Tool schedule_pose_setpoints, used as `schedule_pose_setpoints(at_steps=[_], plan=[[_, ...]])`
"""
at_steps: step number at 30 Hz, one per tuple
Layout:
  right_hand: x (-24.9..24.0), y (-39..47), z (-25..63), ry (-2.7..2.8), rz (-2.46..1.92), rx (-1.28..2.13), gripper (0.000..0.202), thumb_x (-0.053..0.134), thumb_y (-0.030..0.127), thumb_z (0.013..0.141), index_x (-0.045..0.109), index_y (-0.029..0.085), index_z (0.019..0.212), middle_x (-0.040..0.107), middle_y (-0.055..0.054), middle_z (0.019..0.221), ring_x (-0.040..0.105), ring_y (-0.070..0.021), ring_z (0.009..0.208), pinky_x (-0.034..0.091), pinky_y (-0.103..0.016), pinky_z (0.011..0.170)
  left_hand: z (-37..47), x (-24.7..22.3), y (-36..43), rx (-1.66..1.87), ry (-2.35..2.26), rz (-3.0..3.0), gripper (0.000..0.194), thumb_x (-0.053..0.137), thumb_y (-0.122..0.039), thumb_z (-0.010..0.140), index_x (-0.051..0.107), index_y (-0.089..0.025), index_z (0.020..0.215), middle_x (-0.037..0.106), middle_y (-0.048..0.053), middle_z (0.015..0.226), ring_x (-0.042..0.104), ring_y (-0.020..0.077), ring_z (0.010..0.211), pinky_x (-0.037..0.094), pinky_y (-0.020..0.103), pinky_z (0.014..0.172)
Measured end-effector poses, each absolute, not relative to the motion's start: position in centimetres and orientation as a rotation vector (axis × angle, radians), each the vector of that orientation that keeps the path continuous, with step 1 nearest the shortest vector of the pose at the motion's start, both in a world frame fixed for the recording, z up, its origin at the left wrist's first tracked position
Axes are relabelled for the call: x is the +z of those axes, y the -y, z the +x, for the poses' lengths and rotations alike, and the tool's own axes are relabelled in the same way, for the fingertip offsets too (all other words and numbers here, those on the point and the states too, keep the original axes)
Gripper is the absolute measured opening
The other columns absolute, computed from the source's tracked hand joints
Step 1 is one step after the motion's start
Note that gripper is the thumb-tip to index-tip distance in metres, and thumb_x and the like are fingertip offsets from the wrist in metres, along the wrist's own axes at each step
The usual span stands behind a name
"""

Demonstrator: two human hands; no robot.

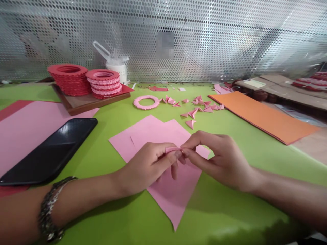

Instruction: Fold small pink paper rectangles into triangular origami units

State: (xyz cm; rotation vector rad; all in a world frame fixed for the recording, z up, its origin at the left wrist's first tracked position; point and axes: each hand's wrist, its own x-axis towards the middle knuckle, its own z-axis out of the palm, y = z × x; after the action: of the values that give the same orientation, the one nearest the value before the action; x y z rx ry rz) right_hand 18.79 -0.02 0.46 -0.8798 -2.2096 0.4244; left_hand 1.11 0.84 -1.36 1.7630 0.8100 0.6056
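A small folded strip of pink paper [171, 149] is pinched between my two hands. My left hand [150, 163] grips its body between thumb and fingers, covering much of it. At its right end, the thumb and forefinger of my right hand [222, 158] are closed on the paper's tip. Beneath both hands lie overlapping pink paper sheets [176, 204]. Beyond them on the green table are several folded pink paper triangles [190, 124] and a pink paper ring [146, 102] with a toothed edge.
A black phone [51, 153] lies on pink sheets at left. Behind it, a wooden tray [99, 103] carries stacks of red rings [70, 80] and pink rings [104, 85]. A white cup [117, 69] stands behind. Orange paper [265, 115] lies at right. A perforated metal panel [199, 41] borders the back.
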Motion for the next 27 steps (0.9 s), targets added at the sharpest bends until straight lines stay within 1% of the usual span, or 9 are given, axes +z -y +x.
schedule_pose_setpoints(at_steps=[4, 7, 11, 14, 16, 19, 21, 24, 27], plan=[[0.42, -0.1, 18.96, 2.184, -0.85, 0.146, 0.013, 0.055, 0.006, 0.072, 0.051, 0.017, 0.068, 0.058, 0.003, 0.058, 0.053, -0.0061, 0.052, 0.043, -0.015, 0.048, 1.3, -1.34, -0.85, 0.609, -0.853, 1.688, 0.024, 0.038, -0.029, 0.088, 0.055, -0.016, 0.077, 0.059, -0.004, 0.063, 0.042, 0.0048, 0.043, 0.033, 0.015, 0.04], [0.18, -0.07, 19.03, 2.27, -0.697, -0.053, 0.014, 0.055, 0.008, 0.075, 0.049, 0.018, 0.066, 0.059, 0.001, 0.059, 0.053, -0.0086, 0.055, 0.043, -0.02, 0.051, 1.38, -1.32, -0.78, 0.578, -0.841, 1.707, 0.031, 0.035, -0.029, 0.088, 0.056, -0.015, 0.07, 0.056, -0.004, 0.058, 0.04, 0.0046, 0.042, 0.033, 0.015, 0.042], [-0.06, -0.01, 19.07, 2.418, -0.544, -0.224, 0.015, 0.053, 0.013, 0.08, 0.05, 0.017, 0.066, 0.061, -0.001, 0.065, 0.056, -0.0105, 0.061, 0.044, -0.022, 0.056, 1.24, -1.25, -0.7, 0.549, -0.841, 1.776, 0.039, 0.031, -0.024, 0.088, 0.052, -0.015, 0.057, 0.042, -0.005, 0.048, 0.039, 0.0061, 0.043, 0.032, 0.017, 0.044], [-0.01, 0.02, 19.06, 2.46, -0.517, -0.317, 0.012, 0.053, 0.016, 0.081, 0.053, 0.015, 0.07, 0.061, -0.002, 0.068, 0.056, -0.0113, 0.063, 0.045, -0.023, 0.057, 1.13, -0.99, -0.66, 0.51, -0.751, 1.776, 0.036, 0.027, -0.015, 0.086, 0.051, -0.015, 0.06, 0.042, -0.005, 0.05, 0.042, 0.0075, 0.048, 0.036, 0.018, 0.05], [0.09, 0.01, 19.04, 2.463, -0.531, -0.355, 0.012, 0.053, 0.019, 0.082, 0.055, 0.014, 0.072, 0.061, -0.003, 0.067, 0.054, -0.0112, 0.061, 0.044, -0.023, 0.057, 1.12, -0.8, -0.64, 0.492, -0.676, 1.768, 0.032, 0.026, -0.012, 0.084, 0.05, -0.015, 0.062, 0.042, -0.004, 0.052, 0.042, 0.0077, 0.05, 0.037, 0.018, 0.051], [0.3, 0.0, 19.03, 2.451, -0.558, -0.338, 0.013, 0.053, 0.025, 0.082, 0.056, 0.013, 0.076, 0.06, -0.003, 0.068, 0.052, -0.0104, 0.06, 0.044, -0.023, 0.057, 1.2, -0.76, -0.6, 0.503, -0.637, 1.761, 0.028, 0.03, -0.018, 0.086, 0.049, -0.015, 0.066, 0.043, -0.005, 0.053, 0.041, 0.007, 0.047, 0.036, 0.017, 0.048], [0.46, 0.01, 19.05, 2.447, -0.576, -0.254, 0.014, 0.053, 0.027, 0.082, 0.056, 0.014, 0.079, 0.058, -0.003, 0.071, 0.051, -0.0096, 0.06, 0.044, -0.022, 0.057, 1.29, -0.94, -0.6, 0.511, -0.624, 1.741, 0.024, 0.033, -0.022, 0.088, 0.049, -0.015, 0.07, 0.046, -0.005, 0.054, 0.04, 0.0061, 0.044, 0.034, 0.016, 0.044], [0.55, -0.03, 19.03, 2.445, -0.596, -0.007, 0.014, 0.052, 0.026, 0.082, 0.054, 0.013, 0.087, 0.056, -0.005, 0.075, 0.05, -0.0102, 0.064, 0.045, -0.021, 0.057, 1.45, -1.28, -0.65, 0.527, -0.64, 1.717, 0.023, 0.032, -0.024, 0.089, 0.05, -0.015, 0.076, 0.052, -0.004, 0.058, 0.04, 0.0054, 0.041, 0.035, 0.016, 0.041], [0.35, -0.15, 18.93, 2.35, -0.669, 0.225, 0.023, 0.053, 0.022, 0.079, 0.047, 0.011, 0.098, 0.052, -0.004, 0.076, 0.049, -0.0108, 0.066, 0.045, -0.022, 0.057, 1.57, -1.39, -0.67, 0.53, -0.681, 1.784, 0.028, 0.031, -0.025, 0.09, 0.052, -0.015, 0.075, 0.057, -0.003, 0.059, 0.042, 0.0056, 0.041, 0.037, 0.016, 0.042]])
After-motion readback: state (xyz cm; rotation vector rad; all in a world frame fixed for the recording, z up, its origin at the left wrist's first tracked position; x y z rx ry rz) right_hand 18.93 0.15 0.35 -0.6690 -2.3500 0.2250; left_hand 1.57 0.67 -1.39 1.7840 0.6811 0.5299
